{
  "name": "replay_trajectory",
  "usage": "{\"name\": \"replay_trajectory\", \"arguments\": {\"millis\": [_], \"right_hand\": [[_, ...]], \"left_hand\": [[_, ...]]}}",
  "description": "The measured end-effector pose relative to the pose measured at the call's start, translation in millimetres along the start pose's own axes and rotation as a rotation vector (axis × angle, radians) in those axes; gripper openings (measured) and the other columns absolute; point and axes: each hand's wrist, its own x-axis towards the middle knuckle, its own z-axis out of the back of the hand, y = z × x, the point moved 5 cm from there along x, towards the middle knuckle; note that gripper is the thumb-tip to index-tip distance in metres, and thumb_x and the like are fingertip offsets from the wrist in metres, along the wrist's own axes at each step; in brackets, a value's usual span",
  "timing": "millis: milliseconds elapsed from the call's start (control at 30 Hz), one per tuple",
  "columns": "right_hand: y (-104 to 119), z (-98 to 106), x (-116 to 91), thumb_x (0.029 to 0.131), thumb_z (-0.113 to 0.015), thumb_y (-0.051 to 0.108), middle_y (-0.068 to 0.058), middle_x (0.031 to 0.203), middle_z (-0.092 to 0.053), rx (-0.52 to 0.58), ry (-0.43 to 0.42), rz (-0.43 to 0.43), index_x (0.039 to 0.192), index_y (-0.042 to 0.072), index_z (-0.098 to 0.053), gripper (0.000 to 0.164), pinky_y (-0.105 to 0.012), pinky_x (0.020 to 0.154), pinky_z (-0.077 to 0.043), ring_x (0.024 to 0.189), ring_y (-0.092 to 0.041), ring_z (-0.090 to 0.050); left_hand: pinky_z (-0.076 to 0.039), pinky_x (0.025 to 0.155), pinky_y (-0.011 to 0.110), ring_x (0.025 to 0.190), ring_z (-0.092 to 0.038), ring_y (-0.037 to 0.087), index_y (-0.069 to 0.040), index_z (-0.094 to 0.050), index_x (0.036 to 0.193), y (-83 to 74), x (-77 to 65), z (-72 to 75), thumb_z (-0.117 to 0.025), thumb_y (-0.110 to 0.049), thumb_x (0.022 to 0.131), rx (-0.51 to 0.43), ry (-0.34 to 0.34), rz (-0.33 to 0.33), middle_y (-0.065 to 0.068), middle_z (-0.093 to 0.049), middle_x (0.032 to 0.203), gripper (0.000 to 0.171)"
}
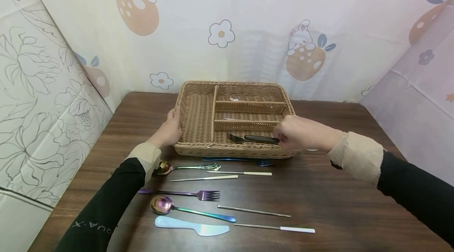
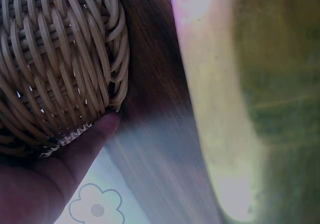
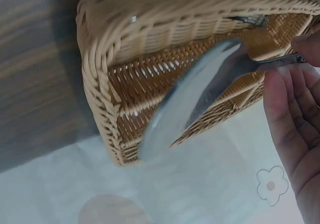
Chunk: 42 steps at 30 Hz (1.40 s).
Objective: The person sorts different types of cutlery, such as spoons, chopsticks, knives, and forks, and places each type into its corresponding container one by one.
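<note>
- Right hand (image 1: 291, 132) pinches a shiny utensil (image 3: 190, 94) at the basket's (image 1: 198, 151) right end.
- Left hand (image 1: 169, 129) touches its left side; cannot tell whether gripping.

This looks like a homelike corner, though whether it is an actual home cannot be told. A wood-grain tabletop (image 1: 340, 197) spreads toward six o'clock, carrying household cutlery (image 1: 209, 195) and a compartmented wicker tray (image 1: 234, 151). At twelve o'clock hangs pale cloth (image 1: 262, 8) printed with cartoon rabbits (image 1: 300, 39) and flowers (image 1: 221, 34); a white panel (image 1: 32, 86) with line-drawn blossoms (image 1: 37, 63) stands at nine.
</note>
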Motion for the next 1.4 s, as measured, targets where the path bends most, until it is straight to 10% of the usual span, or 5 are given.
{"name": "replay_trajectory", "arguments": {"millis": [633,933,1400], "right_hand": [[-50,10,42,0.067,-0.060,-0.009,0.009,0.051,-0.032,-0.077,0.053,-0.080,0.055,0.017,-0.038,0.036,-0.021,0.047,-0.030,0.048,-0.006,-0.031],[-64,9,59,0.068,-0.059,-0.010,0.007,0.052,-0.034,-0.102,0.043,-0.094,0.056,0.014,-0.041,0.033,-0.023,0.049,-0.032,0.050,-0.009,-0.033],[-77,16,91,0.069,-0.063,-0.010,-0.005,0.058,-0.057,-0.153,0.011,-0.076,0.058,0.006,-0.056,0.021,-0.032,0.052,-0.045,0.052,-0.017,-0.047]], "left_hand": [[-0.047,0.095,0.054,0.106,-0.057,0.048,0.003,0.010,0.154,3.6,-2.2,-1.6,-0.027,-0.004,0.099,-0.012,-0.015,0.007,0.029,0.004,0.160,0.068],[-0.045,0.061,0.035,0.064,-0.053,0.027,0.000,0.012,0.155,2.1,-2.4,-1.4,-0.030,-0.004,0.099,-0.021,0.003,0.008,0.027,0.007,0.161,0.070],[-0.048,0.069,0.039,0.077,-0.058,0.031,0.001,0.012,0.155,0.8,0.8,-0.6,-0.029,-0.005,0.099,-0.011,0.003,0.002,0.027,0.007,0.161,0.069]]}}
